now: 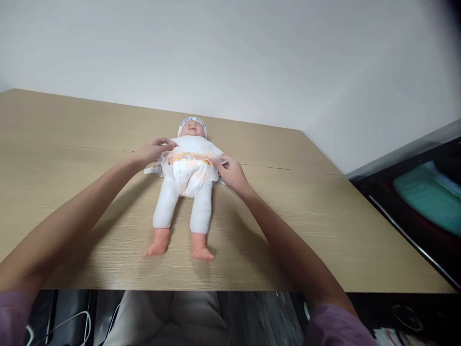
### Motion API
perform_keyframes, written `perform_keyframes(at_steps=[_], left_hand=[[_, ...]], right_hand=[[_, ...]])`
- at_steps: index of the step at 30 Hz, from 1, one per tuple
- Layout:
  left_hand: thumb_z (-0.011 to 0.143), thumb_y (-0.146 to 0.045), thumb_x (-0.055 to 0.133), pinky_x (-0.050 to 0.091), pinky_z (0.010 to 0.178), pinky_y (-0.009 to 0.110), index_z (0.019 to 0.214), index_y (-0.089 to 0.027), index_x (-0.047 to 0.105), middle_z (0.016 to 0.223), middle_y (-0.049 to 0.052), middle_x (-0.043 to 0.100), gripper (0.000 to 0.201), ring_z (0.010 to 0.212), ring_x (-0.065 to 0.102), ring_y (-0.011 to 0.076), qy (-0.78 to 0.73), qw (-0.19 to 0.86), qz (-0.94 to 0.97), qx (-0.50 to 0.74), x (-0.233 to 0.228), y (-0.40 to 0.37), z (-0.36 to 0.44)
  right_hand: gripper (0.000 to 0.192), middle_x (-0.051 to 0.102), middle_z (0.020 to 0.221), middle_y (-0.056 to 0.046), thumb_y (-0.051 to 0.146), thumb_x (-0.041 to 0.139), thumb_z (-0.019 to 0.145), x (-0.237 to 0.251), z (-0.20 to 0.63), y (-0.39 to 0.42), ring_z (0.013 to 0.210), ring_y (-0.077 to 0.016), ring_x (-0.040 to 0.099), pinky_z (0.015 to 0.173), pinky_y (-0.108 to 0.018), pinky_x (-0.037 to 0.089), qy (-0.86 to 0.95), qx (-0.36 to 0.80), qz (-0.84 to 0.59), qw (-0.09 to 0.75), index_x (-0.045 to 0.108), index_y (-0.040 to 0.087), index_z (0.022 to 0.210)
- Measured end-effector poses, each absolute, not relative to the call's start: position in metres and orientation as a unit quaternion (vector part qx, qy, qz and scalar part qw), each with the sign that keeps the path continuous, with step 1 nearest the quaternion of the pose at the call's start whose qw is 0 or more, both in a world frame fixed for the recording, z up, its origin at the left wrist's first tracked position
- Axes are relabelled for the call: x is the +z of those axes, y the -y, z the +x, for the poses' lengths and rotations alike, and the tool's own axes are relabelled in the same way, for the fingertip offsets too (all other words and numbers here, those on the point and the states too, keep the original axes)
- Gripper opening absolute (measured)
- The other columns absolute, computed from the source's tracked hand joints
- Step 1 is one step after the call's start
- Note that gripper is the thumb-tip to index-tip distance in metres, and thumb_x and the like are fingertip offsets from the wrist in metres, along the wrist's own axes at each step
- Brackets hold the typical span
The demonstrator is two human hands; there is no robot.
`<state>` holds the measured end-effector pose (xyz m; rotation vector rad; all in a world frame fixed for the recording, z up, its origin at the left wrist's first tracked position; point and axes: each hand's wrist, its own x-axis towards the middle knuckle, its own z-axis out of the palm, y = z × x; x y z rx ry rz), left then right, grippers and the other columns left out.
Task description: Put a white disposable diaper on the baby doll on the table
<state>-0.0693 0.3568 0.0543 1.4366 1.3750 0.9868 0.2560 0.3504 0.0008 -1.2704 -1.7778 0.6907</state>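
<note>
A baby doll [192,143] lies on its back on the table, head away from me and feet toward me. It has a white cloth body, pinkish feet and a white headband with blue lettering. A white diaper [189,174] with an orange patterned waist covers its hips, and sheer frilled edges spread out at both sides. My left hand [155,151] is at the left end of the waist, fingers bent against the diaper's upper edge and the doll's side. At the opposite end, my right hand [232,173] pinches the diaper's side edge.
The light wooden table [288,211] has thin seams across it and meets a pale wall [216,57] at the back. On the right stands a dark object with a greenish panel [428,192]. Below the front edge are my legs [169,319] and white cables [86,322].
</note>
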Motion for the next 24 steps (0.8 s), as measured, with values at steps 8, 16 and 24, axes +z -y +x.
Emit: perform_keyframes(at_steps=[8,16,24], left_hand=[[0.109,-0.054,0.061,0.050,0.117,0.051,0.123,-0.022,0.076,0.137,0.013,0.080,0.038,0.132,0.069,0.0340,-0.420,0.098,0.828,0.359,0.087,-0.322,-0.004],[0.106,-0.061,0.066,0.041,0.124,0.065,0.131,-0.026,0.083,0.156,0.012,0.074,0.046,0.147,0.057,0.0450,-0.416,0.011,0.883,0.217,0.056,-0.319,0.030],[0.098,-0.065,0.075,0.041,0.123,0.065,0.130,-0.027,0.083,0.157,0.011,0.073,0.051,0.147,0.055,0.0467,-0.423,0.010,0.877,0.227,0.054,-0.317,0.030]], right_hand=[[0.035,0.077,0.107,-0.012,0.056,0.061,0.108,-0.037,0.292,-0.318,0.098,-0.0291,0.072,0.091,-0.042,0.058,0.760,0.062,-0.539,0.358,0.070,0.023,0.104],[0.038,0.072,0.086,-0.003,0.060,0.078,0.096,-0.043,0.295,-0.329,0.082,-0.0247,0.067,0.080,-0.037,0.053,0.717,0.106,-0.618,0.303,0.059,0.027,0.093],[0.052,0.055,0.071,0.001,0.072,0.062,0.098,-0.021,0.305,-0.326,0.072,-0.0201,0.053,0.072,-0.034,0.042,0.698,0.281,-0.540,0.377,0.057,0.026,0.074]])
